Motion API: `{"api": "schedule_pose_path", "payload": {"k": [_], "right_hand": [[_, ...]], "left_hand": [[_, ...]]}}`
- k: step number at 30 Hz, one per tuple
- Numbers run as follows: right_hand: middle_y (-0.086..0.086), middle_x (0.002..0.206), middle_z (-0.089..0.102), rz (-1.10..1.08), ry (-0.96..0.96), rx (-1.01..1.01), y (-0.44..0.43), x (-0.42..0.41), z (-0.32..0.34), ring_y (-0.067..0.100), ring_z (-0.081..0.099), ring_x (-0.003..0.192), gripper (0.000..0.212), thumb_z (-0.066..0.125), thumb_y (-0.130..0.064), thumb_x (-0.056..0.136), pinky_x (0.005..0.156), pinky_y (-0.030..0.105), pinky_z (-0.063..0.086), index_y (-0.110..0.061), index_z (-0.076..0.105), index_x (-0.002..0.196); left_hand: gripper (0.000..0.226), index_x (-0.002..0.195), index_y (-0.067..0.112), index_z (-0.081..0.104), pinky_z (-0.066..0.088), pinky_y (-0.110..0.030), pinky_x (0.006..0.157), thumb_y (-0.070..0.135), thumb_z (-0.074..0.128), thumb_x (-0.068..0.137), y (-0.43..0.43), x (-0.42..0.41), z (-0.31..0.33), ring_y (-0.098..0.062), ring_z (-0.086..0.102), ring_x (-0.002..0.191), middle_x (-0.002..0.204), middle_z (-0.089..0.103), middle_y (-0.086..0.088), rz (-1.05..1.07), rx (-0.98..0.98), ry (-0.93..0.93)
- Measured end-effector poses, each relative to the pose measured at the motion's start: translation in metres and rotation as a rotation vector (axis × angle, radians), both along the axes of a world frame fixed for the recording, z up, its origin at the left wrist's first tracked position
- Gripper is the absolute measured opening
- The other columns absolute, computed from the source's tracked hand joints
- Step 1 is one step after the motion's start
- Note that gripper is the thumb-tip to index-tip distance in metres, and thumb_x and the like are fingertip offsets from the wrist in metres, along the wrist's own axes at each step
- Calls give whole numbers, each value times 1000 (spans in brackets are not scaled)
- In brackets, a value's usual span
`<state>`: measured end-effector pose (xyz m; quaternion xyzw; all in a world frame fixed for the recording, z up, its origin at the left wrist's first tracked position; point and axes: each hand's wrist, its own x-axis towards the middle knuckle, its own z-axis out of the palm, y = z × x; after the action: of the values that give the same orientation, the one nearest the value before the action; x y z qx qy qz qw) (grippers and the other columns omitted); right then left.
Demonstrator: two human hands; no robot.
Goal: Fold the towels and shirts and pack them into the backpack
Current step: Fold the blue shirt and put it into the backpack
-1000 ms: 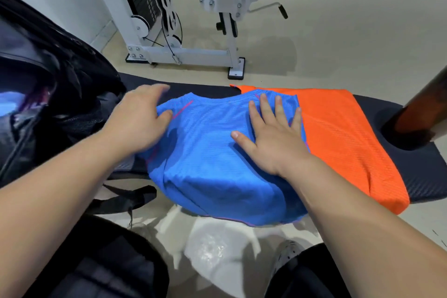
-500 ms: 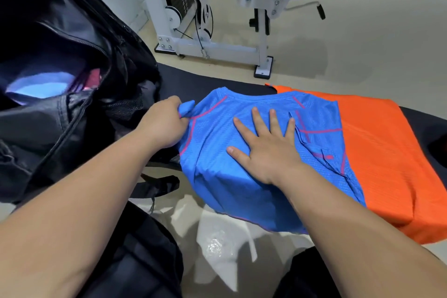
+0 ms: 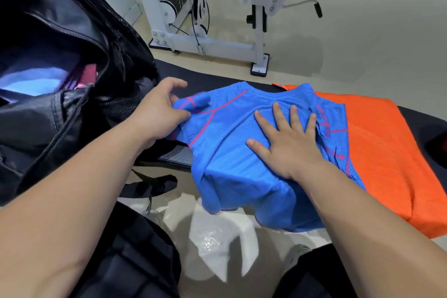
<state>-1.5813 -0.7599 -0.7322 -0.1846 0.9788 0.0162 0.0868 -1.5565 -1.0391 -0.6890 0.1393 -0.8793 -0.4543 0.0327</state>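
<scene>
A blue shirt (image 3: 232, 169) with pink seams lies on the black padded bench (image 3: 176, 72), its lower edge hanging off the near side. My left hand (image 3: 159, 111) pinches the shirt's left sleeve between thumb and fingers. My right hand (image 3: 287, 138) lies flat, fingers spread, pressing the middle of the shirt. An orange shirt (image 3: 391, 152) lies folded under and to the right of the blue one. The open black backpack (image 3: 60, 60) stands at the left, with light blue and pink fabric inside.
A white weight machine (image 3: 205, 31) with a black padded seat stands on the beige floor behind the bench. A backpack strap (image 3: 150, 186) hangs below the bench. Clear plastic wrap (image 3: 212, 237) lies on the floor near my legs.
The view has turned left, bringing the open backpack into view. My left hand went from flat on the shirt's left edge to gripping the sleeve, which now sticks out. My right hand stays pressed down.
</scene>
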Motion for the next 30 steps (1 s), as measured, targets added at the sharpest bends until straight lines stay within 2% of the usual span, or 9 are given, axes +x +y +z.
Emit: {"api": "schedule_pose_path", "payload": {"k": [3, 6, 11, 14, 17, 19, 23, 27, 30], "right_hand": [[-1, 168, -15, 71, 22, -41, -10, 7, 4, 33, -19, 153, 77, 8, -80, 89, 116, 65, -14, -45, -5, 157], [-4, 167, -20, 207, -39, -111, -29, 19, 8, 32, -21, 152, 77, 12, -80, 89, 117, 64, -14, -47, -7, 156], [-6, 165, -26, 271, -94, -68, -44, 28, 2, 34, -31, 148, 77, 13, -82, 88, 116, 65, -14, -50, -13, 154], [-6, 165, -26, 275, -96, -69, -43, 26, 2, 33, -31, 148, 77, 14, -81, 88, 116, 64, -15, -50, -13, 154], [-6, 165, -25, 282, -96, -81, -41, 25, 1, 32, -30, 149, 77, 15, -81, 89, 116, 64, -15, -50, -11, 155], [-6, 166, -23, 281, -103, -102, -40, 25, 1, 31, -29, 150, 76, 17, -80, 89, 117, 63, -15, -50, -8, 155], [-8, 167, -19, 278, -116, -130, -39, 24, 2, 28, -26, 151, 76, 18, -79, 91, 117, 62, -15, -49, -5, 156], [-8, 168, -15, 273, -139, -160, -36, 21, 5, 26, -23, 152, 75, 21, -76, 92, 119, 60, -15, -42, 6, 158], [-7, 169, -4, 264, -130, -224, -30, 19, 12, 24, -13, 155, 74, 26, -73, 95, 121, 58, -10, -40, 11, 159]], "left_hand": [[55, 131, 28, 57, 43, -27, 70, 3, 61, 82, 1, 1, 3, -21, 60, 86, 91, 61, 5, 90, -348, 51], [53, 131, 23, 56, 40, -32, 85, 0, 54, 83, 1, 1, 6, -32, 58, 110, 118, 64, -8, 109, -509, 143], [42, 116, 20, 61, 40, -36, 78, -3, 51, 82, -3, 2, 8, -39, 57, 97, 110, 56, -14, 77, -654, 173], [29, 101, 21, 68, 40, -27, 77, 2, 59, 82, -5, 4, 7, -24, 58, 93, 102, 62, -3, 148, -501, 170], [26, 94, 22, 71, 48, -25, 58, 1, 68, 79, 0, 4, 9, -13, 55, 70, 89, 61, 0, 277, 1, 94], [31, 94, 25, 71, 53, -31, 62, -1, 73, 77, 5, 7, 13, -15, 57, 70, 90, 63, -4, 272, 217, 123], [36, 107, 34, 67, 54, -28, 76, 8, 75, 83, 29, 8, 17, -3, 59, 72, 104, 66, 13, 40, 68, 173], [34, 124, 40, 61, 59, -40, 67, 16, 57, 100, 51, 11, 19, -25, 72, 83, 132, 59, 5, -248, 322, -45], [45, 119, 36, 63, 59, -37, 62, 1, 43, 99, 45, 8, 20, -27, 73, 76, 130, 61, 3, -215, 300, 115]]}}
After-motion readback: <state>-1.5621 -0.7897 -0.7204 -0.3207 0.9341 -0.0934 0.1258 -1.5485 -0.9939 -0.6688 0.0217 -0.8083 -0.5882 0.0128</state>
